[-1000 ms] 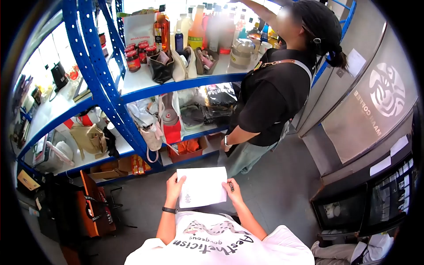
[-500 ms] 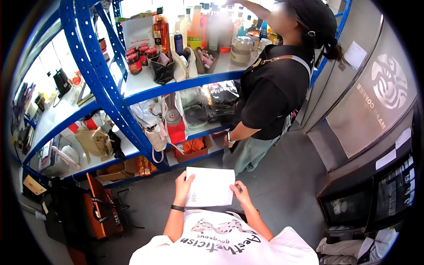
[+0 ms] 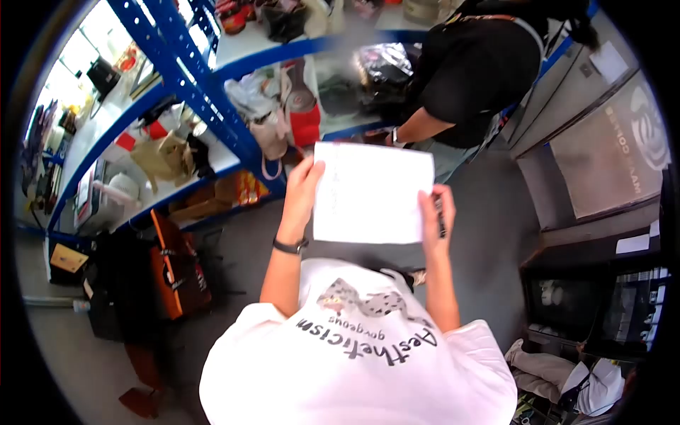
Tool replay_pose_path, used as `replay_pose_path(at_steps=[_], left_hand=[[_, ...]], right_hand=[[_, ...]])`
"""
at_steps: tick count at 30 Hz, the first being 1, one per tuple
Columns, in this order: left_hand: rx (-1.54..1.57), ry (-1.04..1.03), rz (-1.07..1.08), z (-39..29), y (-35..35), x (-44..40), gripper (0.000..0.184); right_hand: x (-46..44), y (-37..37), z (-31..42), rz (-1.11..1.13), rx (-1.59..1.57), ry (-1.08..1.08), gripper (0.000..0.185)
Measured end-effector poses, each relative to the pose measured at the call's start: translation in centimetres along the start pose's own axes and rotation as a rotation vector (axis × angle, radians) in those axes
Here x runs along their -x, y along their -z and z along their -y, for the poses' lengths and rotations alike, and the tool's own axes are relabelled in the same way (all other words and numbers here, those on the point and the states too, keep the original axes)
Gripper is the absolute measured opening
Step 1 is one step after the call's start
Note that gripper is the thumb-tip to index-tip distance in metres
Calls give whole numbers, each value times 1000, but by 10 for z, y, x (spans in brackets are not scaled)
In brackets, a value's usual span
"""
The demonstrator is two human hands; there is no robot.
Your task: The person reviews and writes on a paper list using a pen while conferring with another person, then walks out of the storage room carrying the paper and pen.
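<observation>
White paper [image 3: 374, 205], held up near the middle of the view.
Faint print [image 3: 336, 185] runs down its nine-o'clock side; the rest looks unmarked through the blur. Left hand [image 3: 301, 191] pinches that edge; right hand [image 3: 430, 225], at three o'clock, holds the other edge and a dark pen [image 3: 440, 216], not writing. Beyond: blue shelving [image 3: 190, 83] at ten o'clock, a person in black [image 3: 482, 78] between one and two.

Coffee-shop storeroom, apparently: loaded blue metal shelving [image 3: 216, 106], panel [image 3: 602, 166] lettered "COFFEE".
</observation>
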State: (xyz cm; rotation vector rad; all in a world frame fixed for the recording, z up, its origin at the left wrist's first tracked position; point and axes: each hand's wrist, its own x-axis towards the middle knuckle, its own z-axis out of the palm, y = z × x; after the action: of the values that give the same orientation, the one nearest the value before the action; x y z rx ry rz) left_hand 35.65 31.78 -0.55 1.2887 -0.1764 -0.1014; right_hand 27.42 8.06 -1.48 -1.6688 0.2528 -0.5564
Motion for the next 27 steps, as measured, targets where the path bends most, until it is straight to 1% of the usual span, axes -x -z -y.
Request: replay_pose_path(at_steps=[1,2,3,5,9,14,27], left_hand=[[71,-14,4,-19,-8,1,22],[78,-36,15,-31,-11,3,23],[89,-60,29,-40,-14,5,24],[127,-96,48,-55,-21,10,25],[202,-119,87,-74,-33,26,26],[226,-152,123,-81,-34,36,27],[177,-147,53,-84,-29,42,26]], right_hand=[[-5,1,6,-40,-67,38,16],[-7,3,20,-64,-107,63,17],[-7,5,29,-79,-145,32,18],[-9,10,47,-99,-121,71,18],[-9,14,64,-143,-186,114,19],[-4,14,75,-161,-192,155,17],[-2,7,73,-109,-201,139,16]])
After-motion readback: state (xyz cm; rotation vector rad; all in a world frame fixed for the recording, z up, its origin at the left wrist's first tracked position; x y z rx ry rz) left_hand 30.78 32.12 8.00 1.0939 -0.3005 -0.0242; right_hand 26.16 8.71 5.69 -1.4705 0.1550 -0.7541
